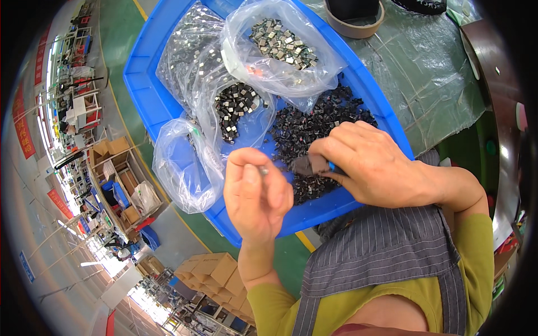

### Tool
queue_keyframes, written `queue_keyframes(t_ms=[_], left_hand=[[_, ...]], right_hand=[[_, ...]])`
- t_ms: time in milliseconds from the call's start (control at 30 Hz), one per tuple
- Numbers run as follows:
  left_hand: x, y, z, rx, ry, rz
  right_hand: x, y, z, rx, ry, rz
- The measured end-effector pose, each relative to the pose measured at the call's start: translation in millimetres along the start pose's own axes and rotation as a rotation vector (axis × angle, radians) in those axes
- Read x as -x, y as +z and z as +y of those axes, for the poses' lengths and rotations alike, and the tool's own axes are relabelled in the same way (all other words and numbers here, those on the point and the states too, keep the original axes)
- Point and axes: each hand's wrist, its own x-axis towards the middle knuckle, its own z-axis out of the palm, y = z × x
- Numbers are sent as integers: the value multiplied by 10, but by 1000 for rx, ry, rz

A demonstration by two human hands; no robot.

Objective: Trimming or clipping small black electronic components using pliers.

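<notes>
My left hand [255, 196] is raised over the near left rim of a blue plastic tub [137, 78]. Its thumb and fingers close on a small silvery piece [263, 170], too small to name. Lower, over a heap of small black parts [302, 129], my right hand [375, 162] grips a dark grey, flat-sided tool [302, 166]; a bit of blue shows between the fingers. The tool's lower end is against or just above the heap, I cannot tell which.
See-through bags lie in the tub: one [325, 50] holds silver-faced pieces [283, 47], another has black, silver-topped pieces [238, 106]. A crumpled bag [188, 179] hangs over the left rim. Behind is a plastic-covered table [414, 73] with a tape roll [358, 29]. Cartons [216, 271] stand lower left.
</notes>
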Motion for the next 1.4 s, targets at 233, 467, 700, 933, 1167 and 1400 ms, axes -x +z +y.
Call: queue_keyframes(t_ms=[233, 467, 700, 933, 1167, 1400], left_hand=[[33, 59, -41, -321, 9, -40], [31, 111, -101, -405, 43, 71], [73, 93, -77, -446, 13, -21], [88, 103, -17, -440, -6, -28], [84, 107, 23, -328, -94, 4], [93, 96, 0, -353, -55, 2]], right_hand=[[7, -35, 15, -166, 26, -119], [-6, -61, -3, 14, 32, 2], [2, -5, -5, 224, 16, 114], [15, -12, -11, 256, 11, 74], [5, 10, -20, 314, -8, 97], [4, 22, -28, 337, -11, 94]])
